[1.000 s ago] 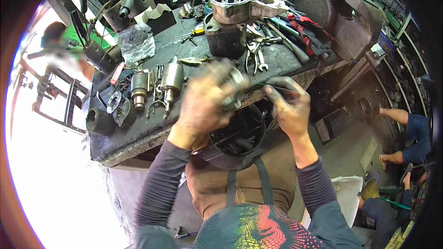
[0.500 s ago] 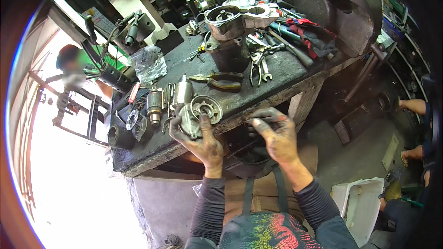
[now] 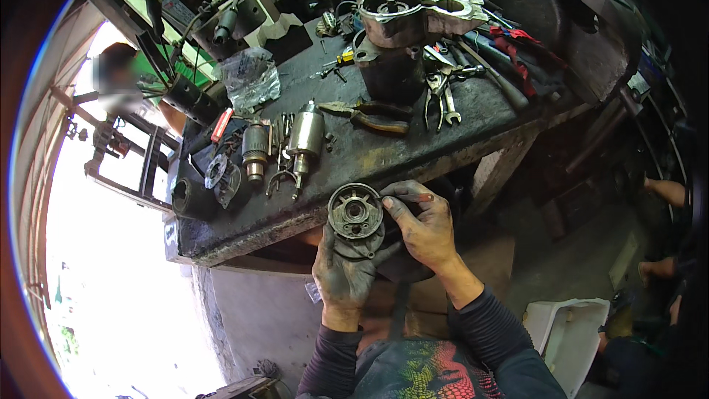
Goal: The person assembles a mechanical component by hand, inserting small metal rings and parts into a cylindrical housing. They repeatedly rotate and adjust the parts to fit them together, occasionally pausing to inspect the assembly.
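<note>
Housing [image 3: 355, 214] sits in the left hand [image 3: 343, 277], gripped from below, by the front edge of the bench [image 3: 377, 158] — pliers [image 3: 380, 120] well apart beyond. Its ringed face points up, long axis running toward the wearer. Right hand [image 3: 425, 229] beside its rim — grip unclear.

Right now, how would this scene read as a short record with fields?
Left hand: holds the housing, round opening facing up
Right hand: fingertips at the housing's right rim; anything pinched is unclear
Bench: pliers, wrench, metal cylinder
Floor, right: white tub
</note>
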A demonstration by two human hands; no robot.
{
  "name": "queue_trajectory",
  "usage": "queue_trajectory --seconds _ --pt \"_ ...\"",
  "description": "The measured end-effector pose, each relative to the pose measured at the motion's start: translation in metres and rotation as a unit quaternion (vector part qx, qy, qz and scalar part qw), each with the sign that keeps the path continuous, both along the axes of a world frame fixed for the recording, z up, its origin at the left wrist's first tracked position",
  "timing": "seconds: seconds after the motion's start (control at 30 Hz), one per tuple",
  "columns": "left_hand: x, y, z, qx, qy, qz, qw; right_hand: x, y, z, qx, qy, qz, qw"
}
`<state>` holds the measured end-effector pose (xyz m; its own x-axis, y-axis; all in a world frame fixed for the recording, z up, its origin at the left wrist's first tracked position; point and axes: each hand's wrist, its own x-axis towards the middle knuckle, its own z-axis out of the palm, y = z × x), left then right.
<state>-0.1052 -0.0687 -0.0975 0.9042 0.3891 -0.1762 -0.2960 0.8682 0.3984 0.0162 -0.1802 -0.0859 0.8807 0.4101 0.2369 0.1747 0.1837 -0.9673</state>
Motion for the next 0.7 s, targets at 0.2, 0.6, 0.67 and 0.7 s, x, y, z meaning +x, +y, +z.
queue_trajectory --seconds 0.2,0.6,0.67,0.7 --pt "-0.004 0.007 -0.010 0.023 0.022 -0.064 0.997 0.001 -0.014 -0.008 -0.056 0.031 0.020 0.998" --pt "-0.014 -0.006 0.020 0.343 0.137 -0.003 0.929 -0.017 -0.014 -0.011 -0.045 0.106 0.031 0.993" --pt "-0.017 -0.005 0.042 0.342 0.142 -0.001 0.929 -0.019 -0.015 -0.003 -0.006 0.093 0.040 0.995" --pt "-0.014 0.004 0.051 0.378 0.143 -0.025 0.914 -0.019 -0.013 0.000 0.003 0.080 0.036 0.996"
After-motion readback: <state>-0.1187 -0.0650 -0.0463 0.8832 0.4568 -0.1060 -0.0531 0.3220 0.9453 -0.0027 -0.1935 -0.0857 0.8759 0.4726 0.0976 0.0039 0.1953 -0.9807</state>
